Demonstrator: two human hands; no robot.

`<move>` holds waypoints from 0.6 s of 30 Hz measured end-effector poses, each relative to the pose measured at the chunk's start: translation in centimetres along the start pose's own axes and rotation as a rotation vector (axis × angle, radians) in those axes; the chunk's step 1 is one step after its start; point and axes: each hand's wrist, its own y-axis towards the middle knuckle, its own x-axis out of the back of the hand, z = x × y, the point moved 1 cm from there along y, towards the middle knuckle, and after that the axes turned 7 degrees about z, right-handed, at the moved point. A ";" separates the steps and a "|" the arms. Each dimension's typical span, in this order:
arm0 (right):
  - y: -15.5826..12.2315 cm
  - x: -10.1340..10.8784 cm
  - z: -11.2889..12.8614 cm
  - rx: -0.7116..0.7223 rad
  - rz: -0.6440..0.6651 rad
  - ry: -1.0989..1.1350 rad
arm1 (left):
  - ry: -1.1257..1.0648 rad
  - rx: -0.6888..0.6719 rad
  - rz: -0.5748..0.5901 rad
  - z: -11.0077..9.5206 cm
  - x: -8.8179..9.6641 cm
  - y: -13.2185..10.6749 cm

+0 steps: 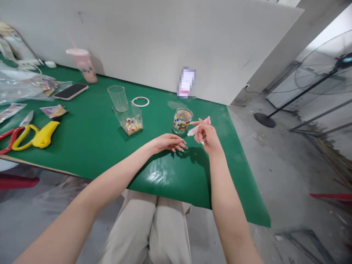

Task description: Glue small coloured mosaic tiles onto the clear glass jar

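My right hand [206, 137] is closed around a small pink-and-white tube [194, 129], its narrow white end pointing down and left. Just left of that tube stands a clear glass [182, 121] with colourful little tiles covering its side. My left hand [172, 142] hovers low over the table in front of the glass, fingers stretched and loosely apart, holding nothing. Further left, a clear angular container [133, 124] holds many small multicoloured pieces. Behind it is an empty clear cup [118, 98], tilted slightly.
A white ring [140, 102] lies behind the container. On the left are red-and-yellow scissors [24, 136], a yellow-handled tool [46, 135], a phone [71, 91], plastic bags [16, 86] and a pink drink cup [84, 65]. The green table [247, 190] ends at the right; a fan [265, 119] stands beyond.
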 end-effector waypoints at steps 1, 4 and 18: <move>0.1 0.2 -0.2 0.007 0.000 -0.007 | 0.023 0.010 0.034 0.0 0.0 0.0; 0.3 0.2 -0.8 0.041 0.015 -0.037 | 0.085 0.014 0.103 0.0 0.3 -0.2; 0.6 -1.3 -2.3 0.028 0.069 -0.016 | -0.071 -0.025 -0.086 0.2 1.3 -0.3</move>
